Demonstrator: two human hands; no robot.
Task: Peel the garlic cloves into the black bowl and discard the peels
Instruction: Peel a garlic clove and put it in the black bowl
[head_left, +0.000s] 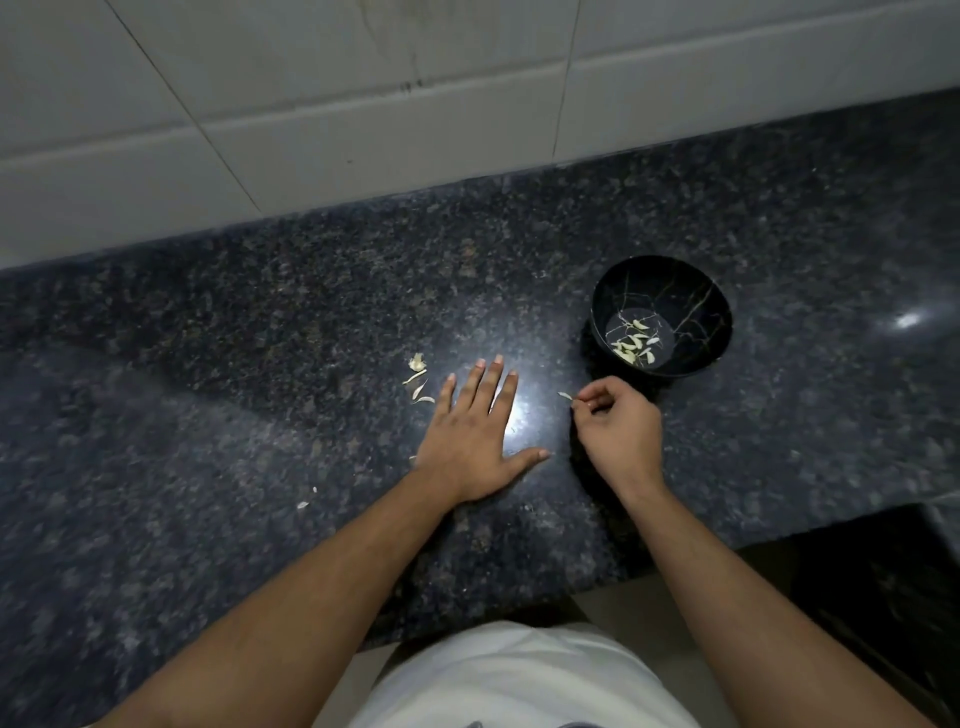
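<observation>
We see the black bowl (662, 314) standing on the dark speckled counter (260, 332), to the right of both hands and near the far side of the right one. Inside it, on the flat bottom, lies a small heap of pale peeled garlic cloves (636, 343); thin light veins run over its inner wall. Just in front of the bowl our right hand (618, 426) has its fingers curled, thumb and forefinger pinching a thin sliver of peel (565, 396) that sticks out to the left. Our left hand (478, 441) lies flat on the counter, palm down, fingers straight and slightly spread, thumb out to the right. Beside its little finger sits a loose cluster of peels (418, 382), and a few scraps (303, 504) lie nearer us. Behind the counter rises a pale tiled wall (363, 104).
</observation>
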